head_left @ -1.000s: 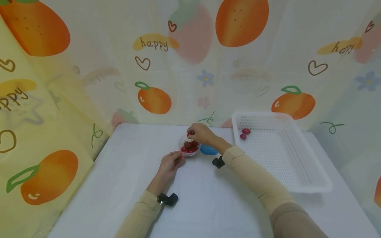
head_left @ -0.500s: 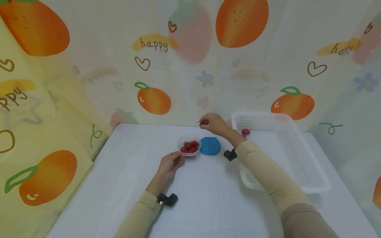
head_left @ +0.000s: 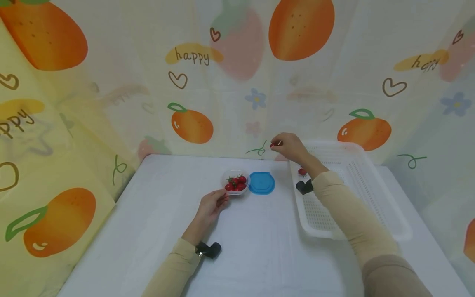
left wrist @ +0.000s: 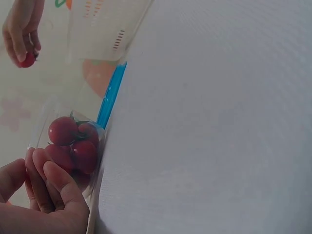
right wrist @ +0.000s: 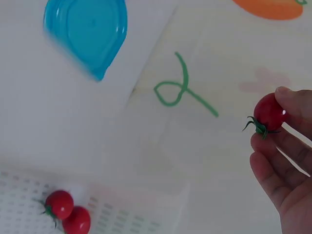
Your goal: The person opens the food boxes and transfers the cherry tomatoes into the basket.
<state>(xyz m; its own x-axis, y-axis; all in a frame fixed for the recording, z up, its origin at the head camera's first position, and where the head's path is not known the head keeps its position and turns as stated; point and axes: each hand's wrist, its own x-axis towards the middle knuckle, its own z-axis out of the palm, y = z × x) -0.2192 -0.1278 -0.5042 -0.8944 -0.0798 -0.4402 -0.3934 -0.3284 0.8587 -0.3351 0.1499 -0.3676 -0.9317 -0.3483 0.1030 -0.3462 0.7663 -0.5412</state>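
Note:
Between thumb and fingers, my right hand (head_left: 291,147) pinches a cherry tomato (right wrist: 269,112) with its green calyx on, held up near the left back corner of the white basket (head_left: 308,227). My left hand (head_left: 212,205) grips the near edge of a small clear plastic container (head_left: 236,194) standing on the table. Several red cherry tomatoes (left wrist: 84,155) fill the container, some with green stems. Two more tomatoes (right wrist: 60,204) lie together in the basket, as the right wrist view shows; my right arm partly covers that spot in the head view.
A blue lid (head_left: 262,183) lies on the white tabletop (head_left: 178,177), just right of the container. The perforated basket takes up the table's right side. Behind the table hangs a fruit-printed curtain (head_left: 230,95).
My right hand has lifted a cherry tomato out of the container and carried it right, toward the basket. The blue lid has come into full view. My left hand stays at the container.

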